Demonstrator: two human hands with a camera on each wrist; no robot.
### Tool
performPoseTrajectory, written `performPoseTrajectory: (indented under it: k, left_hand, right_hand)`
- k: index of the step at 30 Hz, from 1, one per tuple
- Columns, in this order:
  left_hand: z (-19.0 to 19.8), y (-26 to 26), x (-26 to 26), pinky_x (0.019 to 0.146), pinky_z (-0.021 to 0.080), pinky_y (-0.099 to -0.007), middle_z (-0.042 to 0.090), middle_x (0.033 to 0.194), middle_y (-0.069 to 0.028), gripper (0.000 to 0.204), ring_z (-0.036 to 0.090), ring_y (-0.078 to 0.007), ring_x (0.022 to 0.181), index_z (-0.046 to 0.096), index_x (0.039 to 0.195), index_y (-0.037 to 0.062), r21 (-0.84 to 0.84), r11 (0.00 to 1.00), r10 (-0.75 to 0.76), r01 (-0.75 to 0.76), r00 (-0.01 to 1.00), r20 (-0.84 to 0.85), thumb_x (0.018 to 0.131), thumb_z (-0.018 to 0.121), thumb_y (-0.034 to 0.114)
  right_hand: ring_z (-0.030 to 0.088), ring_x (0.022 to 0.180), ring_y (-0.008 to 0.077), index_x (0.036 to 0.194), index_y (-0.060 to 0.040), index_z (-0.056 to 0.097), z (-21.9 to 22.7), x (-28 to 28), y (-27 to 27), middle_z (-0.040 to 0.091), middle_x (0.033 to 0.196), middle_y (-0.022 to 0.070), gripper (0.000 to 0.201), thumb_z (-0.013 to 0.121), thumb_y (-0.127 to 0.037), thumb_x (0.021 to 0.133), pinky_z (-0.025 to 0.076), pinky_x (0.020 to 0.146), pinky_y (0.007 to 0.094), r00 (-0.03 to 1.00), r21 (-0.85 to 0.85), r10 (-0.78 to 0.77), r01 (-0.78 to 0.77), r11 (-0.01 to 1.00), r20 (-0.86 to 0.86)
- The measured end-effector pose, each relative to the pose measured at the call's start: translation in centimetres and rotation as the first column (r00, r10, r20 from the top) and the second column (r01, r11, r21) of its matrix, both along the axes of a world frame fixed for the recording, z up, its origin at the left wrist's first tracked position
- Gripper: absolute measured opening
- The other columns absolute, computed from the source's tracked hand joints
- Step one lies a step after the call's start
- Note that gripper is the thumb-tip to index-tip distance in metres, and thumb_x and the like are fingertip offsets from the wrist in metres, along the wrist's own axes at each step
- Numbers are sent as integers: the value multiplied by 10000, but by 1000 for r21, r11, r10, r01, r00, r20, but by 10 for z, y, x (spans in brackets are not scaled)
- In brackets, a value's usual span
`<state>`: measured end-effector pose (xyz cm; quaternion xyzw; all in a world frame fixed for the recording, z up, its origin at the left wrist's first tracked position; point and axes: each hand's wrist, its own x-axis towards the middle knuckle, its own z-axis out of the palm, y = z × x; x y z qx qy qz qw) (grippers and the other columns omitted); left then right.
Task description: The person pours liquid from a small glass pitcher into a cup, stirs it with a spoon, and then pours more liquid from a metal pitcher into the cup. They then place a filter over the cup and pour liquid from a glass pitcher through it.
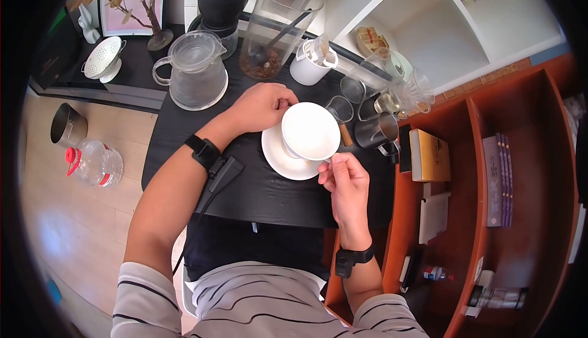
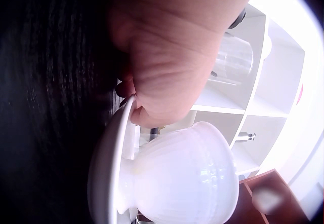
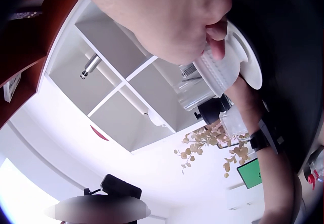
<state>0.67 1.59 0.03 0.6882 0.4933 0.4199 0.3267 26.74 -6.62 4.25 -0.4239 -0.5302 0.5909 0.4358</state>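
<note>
A white cup (image 1: 311, 132) with a ribbed side stands upright on a white saucer (image 1: 274, 154) over the black table. From the far left, my left hand (image 1: 263, 106) pinches the saucer's rim, with the thumb above it in the left wrist view. On the near right, my right hand (image 1: 346, 182) has its fingers curled at the cup's side where the handle sits, pinching it; the fingers hide the handle. The right wrist view shows the cup (image 3: 223, 74) between both hands. Its inside looks plain white from above.
Behind stand a glass pitcher (image 1: 197, 74), a black grinder (image 1: 224, 4), a tall clear container (image 1: 275, 37) and a white mug (image 1: 309, 65). At right are a metal jug (image 1: 375, 131) and glassware. A wooden shelf (image 1: 459, 111) borders the table; a water bottle (image 1: 98, 163) stands left, on the floor.
</note>
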Motion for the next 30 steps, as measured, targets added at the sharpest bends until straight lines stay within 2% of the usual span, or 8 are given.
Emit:
performPoseTrajectory:
  k: [7, 10, 17, 19, 20, 22, 30]
  left_hand:
    - [1, 0, 0, 694, 501, -296, 658, 854, -51, 138, 607, -132, 729, 788, 1032, 44, 0, 1000, 1, -1, 1000, -16, 901, 747, 57]
    - [0, 0, 0, 694, 502, -296, 663, 858, -56, 144, 613, -135, 732, 788, 1036, 45, 18, 1000, -1, 1, 1000, -19, 899, 747, 61]
    - [0, 0, 0, 685, 500, -291, 669, 860, -50, 148, 604, -127, 723, 787, 1043, 44, 18, 1000, -3, 3, 1000, -30, 900, 761, 75]
    - [0, 0, 0, 688, 508, -360, 694, 846, -94, 149, 646, -214, 729, 797, 1015, 57, 13, 1000, 4, -4, 1000, 2, 890, 727, 97]
    - [0, 0, 0, 688, 508, -360, 694, 846, -94, 149, 646, -214, 729, 797, 1015, 57, 14, 1000, 2, -2, 1000, 1, 890, 727, 97]
    - [-1, 0, 0, 679, 497, -281, 665, 857, -33, 161, 595, -107, 722, 786, 1055, 43, 11, 1000, 0, 0, 1000, -24, 899, 773, 79]
    - [-3, 1, 0, 677, 493, -269, 658, 860, -23, 159, 592, -94, 728, 786, 1056, 40, 9, 1000, -7, 7, 1000, -9, 899, 774, 64]
  right_hand:
    - [617, 719, 70, 983, -35, 677, -7, 0, -1, 719, 913, 45, 254, 589, -226, 1125, 392, 577, 195, 1000, -15, -12, 11, 1000, -29]
    - [613, 712, 70, 978, -31, 671, -9, 3, -1, 720, 920, 50, 257, 582, -220, 1126, 385, 572, 194, 999, -24, 40, -41, 999, -15]
    - [564, 662, 61, 1026, 10, 724, -1, 11, 2, 697, 874, 31, 270, 594, -209, 1117, 380, 563, 195, 999, -146, 4, -9, 989, -32]
    - [552, 652, 58, 1036, 17, 736, 0, 11, 3, 690, 862, 27, 274, 602, -209, 1113, 381, 562, 196, 999, -170, -8, 1, 985, -40]
    - [546, 650, 55, 1034, 19, 738, 0, 11, 3, 688, 855, 25, 273, 610, -211, 1110, 384, 563, 194, 999, -172, -10, 2, 985, -48]
    - [540, 648, 52, 1033, 20, 740, 0, 10, 4, 685, 849, 23, 273, 618, -212, 1107, 387, 563, 192, 998, -172, -12, 2, 985, -58]
    - [535, 613, 66, 1010, -22, 692, 0, 12, 9, 664, 806, 14, 228, 619, -215, 1106, 390, 555, 208, 992, -280, -27, -9, 960, -122]
